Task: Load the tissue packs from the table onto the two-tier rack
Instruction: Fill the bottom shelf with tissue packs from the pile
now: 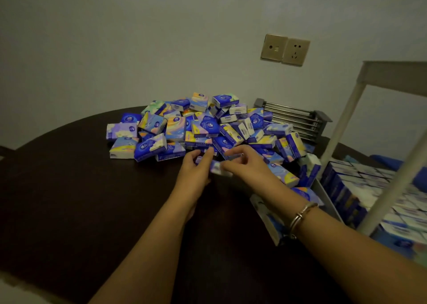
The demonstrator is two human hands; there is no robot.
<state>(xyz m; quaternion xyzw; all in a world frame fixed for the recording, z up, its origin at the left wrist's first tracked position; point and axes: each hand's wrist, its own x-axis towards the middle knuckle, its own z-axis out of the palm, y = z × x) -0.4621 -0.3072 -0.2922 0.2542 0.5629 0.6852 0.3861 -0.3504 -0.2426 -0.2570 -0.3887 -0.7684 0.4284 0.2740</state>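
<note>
rack [379,195] cut off at right edge, held pack [217,166] motion-blurred between hands

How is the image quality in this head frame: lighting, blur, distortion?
Head view: dim and flat, the dark table swallowing detail; wide-angle bending curves the table edge and tilts the rack posts; both hands and the pack they hold are slightly motion-smeared, while the pile reads fairly sharp; rack contents at the right edge are soft.
</note>
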